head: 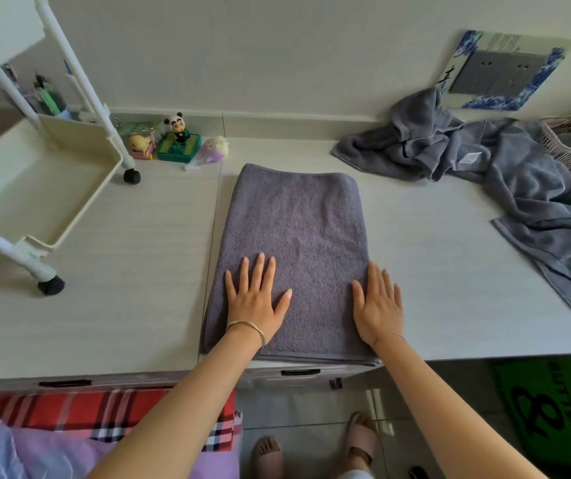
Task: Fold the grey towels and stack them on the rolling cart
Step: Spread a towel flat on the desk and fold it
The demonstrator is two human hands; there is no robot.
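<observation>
Left hand [254,299] flat, fingers spread, pressing folded grey towel [294,236]; right hand [377,305] flat at towel's right edge. Rolling cart [35,188] left.

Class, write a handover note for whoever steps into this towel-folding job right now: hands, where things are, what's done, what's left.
Left hand: open, flat on the partly folded grey towel, near end.
Right hand: open, flat at the same towel's right edge.
Unfolded grey towels: heaped at far right.
Rolling cart: far left, no towel on its visible lower tray.
Done: one towel folded into a long strip.
Left: finish folding it, stack it on the cart, then do the heap.
</observation>
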